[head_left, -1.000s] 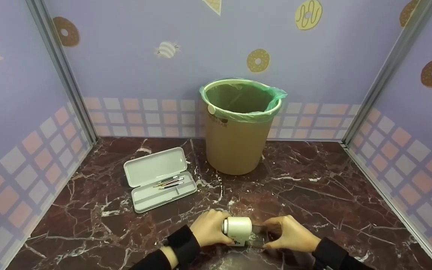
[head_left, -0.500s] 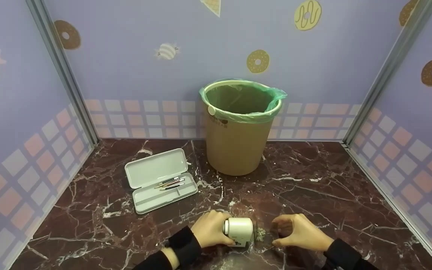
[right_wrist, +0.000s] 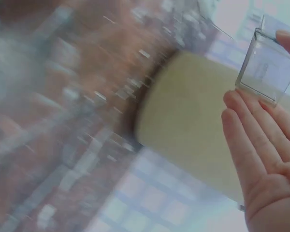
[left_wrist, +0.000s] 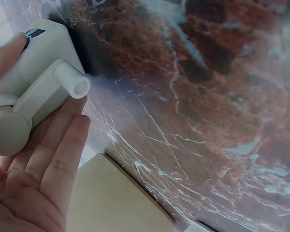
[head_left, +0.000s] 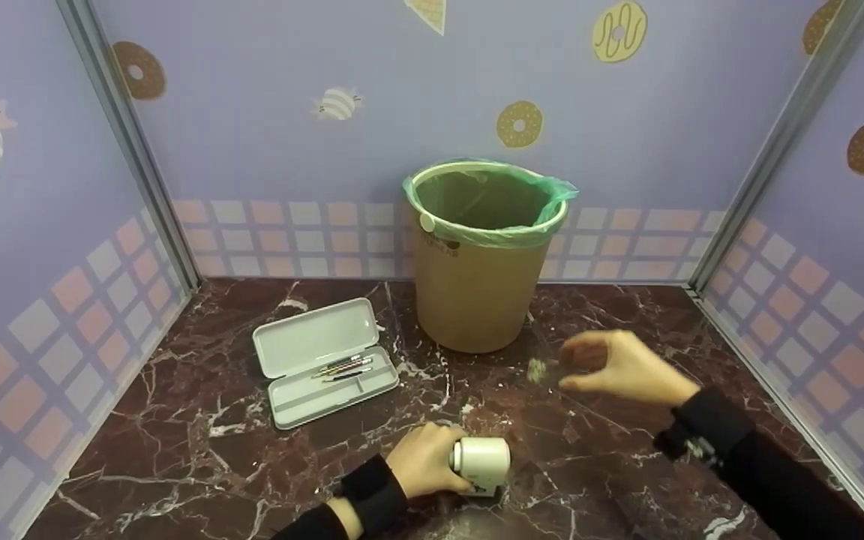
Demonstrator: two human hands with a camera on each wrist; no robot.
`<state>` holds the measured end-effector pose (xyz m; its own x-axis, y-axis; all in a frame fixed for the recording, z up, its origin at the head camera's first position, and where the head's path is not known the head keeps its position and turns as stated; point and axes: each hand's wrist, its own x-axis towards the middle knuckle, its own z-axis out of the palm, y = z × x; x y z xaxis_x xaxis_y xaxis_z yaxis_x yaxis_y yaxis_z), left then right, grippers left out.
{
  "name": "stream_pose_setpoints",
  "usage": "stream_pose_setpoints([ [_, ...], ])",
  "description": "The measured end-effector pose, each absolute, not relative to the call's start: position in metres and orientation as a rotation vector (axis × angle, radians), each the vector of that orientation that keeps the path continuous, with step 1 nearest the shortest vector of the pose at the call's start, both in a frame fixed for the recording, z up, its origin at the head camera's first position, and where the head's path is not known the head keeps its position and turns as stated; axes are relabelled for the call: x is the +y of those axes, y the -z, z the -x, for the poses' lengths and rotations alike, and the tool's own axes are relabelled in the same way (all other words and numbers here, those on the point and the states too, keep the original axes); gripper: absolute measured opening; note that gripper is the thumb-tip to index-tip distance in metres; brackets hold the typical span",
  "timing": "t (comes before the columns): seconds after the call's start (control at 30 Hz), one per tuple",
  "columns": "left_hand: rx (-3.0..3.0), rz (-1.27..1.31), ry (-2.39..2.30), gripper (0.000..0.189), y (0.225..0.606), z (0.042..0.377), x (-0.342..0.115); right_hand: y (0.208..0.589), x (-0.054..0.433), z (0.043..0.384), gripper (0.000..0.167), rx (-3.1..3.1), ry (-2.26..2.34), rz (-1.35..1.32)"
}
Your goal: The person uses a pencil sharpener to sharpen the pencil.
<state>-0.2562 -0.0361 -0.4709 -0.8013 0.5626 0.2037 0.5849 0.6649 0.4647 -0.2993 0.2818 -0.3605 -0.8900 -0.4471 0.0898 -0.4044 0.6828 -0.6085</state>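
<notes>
My left hand (head_left: 422, 459) grips a small white crank pencil sharpener (head_left: 486, 459) on the marble-patterned table. In the left wrist view the sharpener's crank handle (left_wrist: 43, 89) faces the camera, with the thumb on one side of the body and fingers on the other. Farther forward and to the right, my right hand (head_left: 631, 367) is raised over the table, thumb and fingertips pinching a clear plastic shavings drawer (right_wrist: 268, 67). A pale clump of shavings (head_left: 537, 369) shows at the drawer in the head view, just left of the fingertips.
A tan bin (head_left: 477, 300) lined with a green bag (head_left: 511, 237) stands at the back centre. Left of it lies an open white pencil case (head_left: 316, 337) holding several pencils (head_left: 343, 367). Patterned panels (head_left: 267, 135) enclose the back and sides.
My right hand has pulled the clear drawer out of the sharpener, then lifted it forward and right towards the bin. The left hand keeps its hold on the sharpener.
</notes>
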Motion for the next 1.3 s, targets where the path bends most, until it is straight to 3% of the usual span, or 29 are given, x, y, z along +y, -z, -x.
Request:
stream_pose_setpoints([
  [0.27,-2.832,0.951,0.782,0.043,0.470,0.256,-0.036,0.276,0.269,0.341,0.055,2.896,0.976,0.653],
  [0.57,-2.862,0.919,0.816,0.043,0.470,0.256,-0.036,0.217,0.237,0.383,0.049,3.097,0.989,0.561],
  [0.8,-2.850,0.916,0.824,0.043,0.469,0.255,-0.037,0.211,0.209,0.411,0.054,3.274,0.940,0.469],
  [0.93,-2.840,0.927,0.817,0.043,0.470,0.255,-0.037,0.219,0.199,0.424,0.045,3.381,0.820,0.396],
  [1.13,-2.830,0.934,0.787,0.043,0.470,0.255,-0.036,0.225,0.186,0.437,0.038,3.534,0.406,0.331],
  [1.3,-2.833,0.941,0.761,0.044,0.470,0.254,-0.035,0.228,0.172,0.443,0.033,3.583,0.072,0.442],
])
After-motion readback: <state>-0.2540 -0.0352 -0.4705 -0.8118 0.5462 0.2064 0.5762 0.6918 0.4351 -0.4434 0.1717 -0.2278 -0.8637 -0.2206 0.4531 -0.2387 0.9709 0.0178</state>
